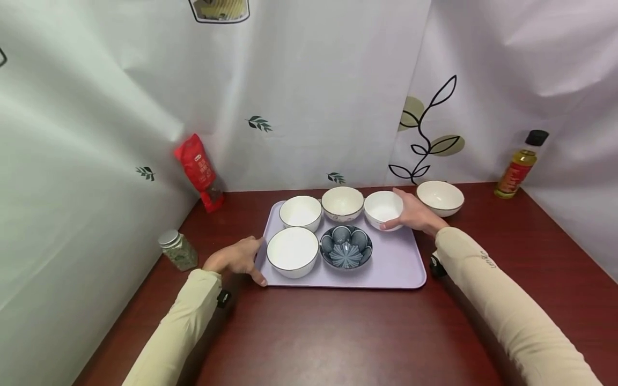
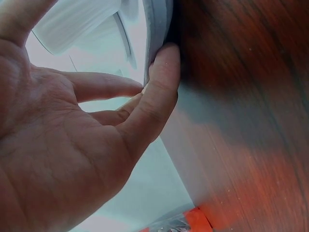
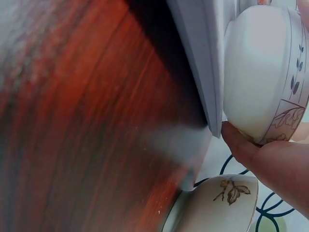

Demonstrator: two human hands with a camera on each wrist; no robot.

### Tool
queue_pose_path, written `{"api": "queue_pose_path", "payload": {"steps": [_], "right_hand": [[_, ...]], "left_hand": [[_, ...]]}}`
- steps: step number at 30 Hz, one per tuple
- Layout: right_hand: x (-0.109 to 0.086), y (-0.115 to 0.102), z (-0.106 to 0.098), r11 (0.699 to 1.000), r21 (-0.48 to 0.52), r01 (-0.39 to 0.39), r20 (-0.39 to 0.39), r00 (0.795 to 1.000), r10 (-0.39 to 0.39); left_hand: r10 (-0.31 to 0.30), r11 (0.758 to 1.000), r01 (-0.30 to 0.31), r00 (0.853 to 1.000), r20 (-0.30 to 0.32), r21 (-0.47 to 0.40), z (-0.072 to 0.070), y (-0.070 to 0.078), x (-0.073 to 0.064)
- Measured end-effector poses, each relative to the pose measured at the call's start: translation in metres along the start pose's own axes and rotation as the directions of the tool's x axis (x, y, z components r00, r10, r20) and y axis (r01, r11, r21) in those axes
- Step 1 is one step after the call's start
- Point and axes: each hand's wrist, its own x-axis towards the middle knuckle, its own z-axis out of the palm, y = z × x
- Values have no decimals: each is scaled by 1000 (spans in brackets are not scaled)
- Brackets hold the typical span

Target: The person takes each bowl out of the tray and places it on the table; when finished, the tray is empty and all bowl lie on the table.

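Note:
My right hand grips a white bowl by its sides at the back right of a lilac tray. In the right wrist view, a brown leaf band shows on the white bowl, low beside the tray rim. My left hand touches the tray's left edge, its fingertips against the rim in the left wrist view. Also on the tray are a white bowl at back left, a cream bowl at back middle, a larger white bowl in front and a blue patterned bowl.
Off the tray, a cream bowl stands at the back right. An oil bottle is in the far right corner. To the left are a red packet and a glass spice jar. Hanging white sheeting borders the table.

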Motion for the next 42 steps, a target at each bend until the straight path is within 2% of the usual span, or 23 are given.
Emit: {"api": "queue_pose_path", "payload": {"steps": [5,12,20,25,30,34,42], "right_hand": [[0,-1,1,1000,-20,-11,-2,1000,11],[1,-4,2,1000,-8,-23,-56,998,23],[-7,-18,-7,1000,7,4,-92,996,-3],[-22,-27,-17,999,-2,42,-99,994,-42],[-44,-29,-33,997,-57,48,-104,993,-53],[-59,-21,-48,993,-105,53,-129,989,-66],[-78,4,-78,992,-117,40,-139,989,-56]], "left_hand": [[-4,1000,4,1000,2,-3,2,0,-1],[-29,999,29,1000,10,-17,2,-1,0],[-8,1000,9,1000,1,-8,0,-3,0],[-14,1000,14,1000,3,-18,1,-3,1],[-35,998,36,999,16,-52,3,-2,0],[-41,998,42,999,17,-52,4,-1,0],[-28,999,28,1000,14,-32,3,-3,-1]]}}
